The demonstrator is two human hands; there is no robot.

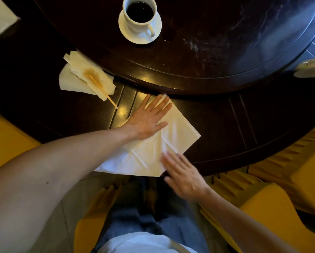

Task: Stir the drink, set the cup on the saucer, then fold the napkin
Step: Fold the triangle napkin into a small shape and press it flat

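Under the flat, spread left hand (147,119): white napkin (153,152), pinned to dark wooden table (226,125), one corner hanging off the near edge. Right hand (182,174) open too, fingers extended, blurred, at the napkin's near right edge; contact unclear. Well beyond the left fingertips: cup (139,14) of dark drink already seated on saucer (123,28). Left of that hand: stir stick (102,92) lying on a stained napkin (85,77). Folding step apparently in hand; next probably lifting a loose edge, laying it over, pressing the crease. Yellow chair covers (281,207) around.
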